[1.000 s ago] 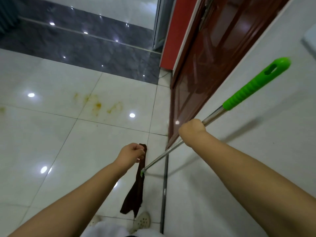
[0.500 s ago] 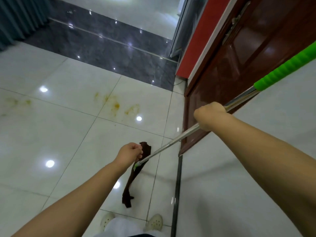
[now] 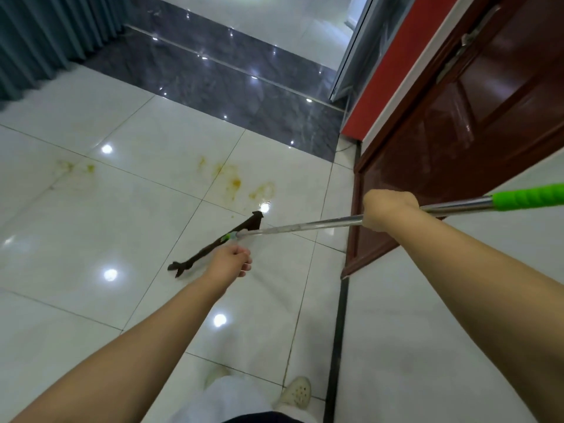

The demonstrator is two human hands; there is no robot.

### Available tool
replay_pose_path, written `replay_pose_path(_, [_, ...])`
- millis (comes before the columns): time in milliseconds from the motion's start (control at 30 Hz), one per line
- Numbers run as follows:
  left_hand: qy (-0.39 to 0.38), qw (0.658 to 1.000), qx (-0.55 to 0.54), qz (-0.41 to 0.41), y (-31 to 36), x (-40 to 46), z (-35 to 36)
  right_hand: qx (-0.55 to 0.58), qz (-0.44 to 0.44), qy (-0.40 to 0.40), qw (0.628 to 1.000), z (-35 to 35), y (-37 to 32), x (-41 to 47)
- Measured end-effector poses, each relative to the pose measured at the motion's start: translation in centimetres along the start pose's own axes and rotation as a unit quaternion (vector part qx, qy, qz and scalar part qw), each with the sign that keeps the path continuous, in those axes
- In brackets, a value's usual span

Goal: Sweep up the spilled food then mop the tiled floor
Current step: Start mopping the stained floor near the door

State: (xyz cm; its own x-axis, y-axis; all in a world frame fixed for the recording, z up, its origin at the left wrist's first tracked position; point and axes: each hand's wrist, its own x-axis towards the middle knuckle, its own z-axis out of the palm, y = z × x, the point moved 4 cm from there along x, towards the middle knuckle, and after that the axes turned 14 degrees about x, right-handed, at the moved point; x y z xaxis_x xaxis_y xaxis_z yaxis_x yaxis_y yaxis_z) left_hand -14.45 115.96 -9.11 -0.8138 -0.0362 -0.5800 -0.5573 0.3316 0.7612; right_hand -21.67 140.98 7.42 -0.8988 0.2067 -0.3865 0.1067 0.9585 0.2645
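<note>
My right hand (image 3: 387, 213) grips the steel pole of the mop (image 3: 305, 227), just below its green grip (image 3: 528, 198). The pole slants down and left to a dark brown mop cloth (image 3: 210, 247), which stretches out low over the white tiled floor (image 3: 91, 239). My left hand (image 3: 232, 260) hovers beside the cloth with its fingers curled; the fingertips are apart from the cloth and nothing shows in them. Yellow food stains (image 3: 235, 183) mark the tiles just beyond the cloth's far end. A fainter yellow stain (image 3: 76, 167) lies further left.
A dark red wooden door (image 3: 457, 132) stands open on the right beside a red panel (image 3: 384, 80). A dark grey marble strip (image 3: 229, 77) crosses the floor ahead, and a grey curtain (image 3: 45, 35) hangs at top left. My shoe (image 3: 296, 392) is at the bottom.
The mop head has swung forward and left toward the stains. The cloth, which hung from my left hand, now stretches out, and that hand is apart from it. The pole lies flatter.
</note>
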Motion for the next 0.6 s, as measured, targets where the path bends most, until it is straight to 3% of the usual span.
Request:
replay_pose_path(233, [0.010,1.000,0.008,-0.027,-2.2,1.0,-2.6,0.054,0.056,-0.051,0.996,3.5,-3.5,0.9])
replay_pose_path(600, [-0.010,0.999,0.014,-0.041,-3.1,2.6,-1.5,0.154,0.071,-0.142,0.975,13.4,-8.6,1.7])
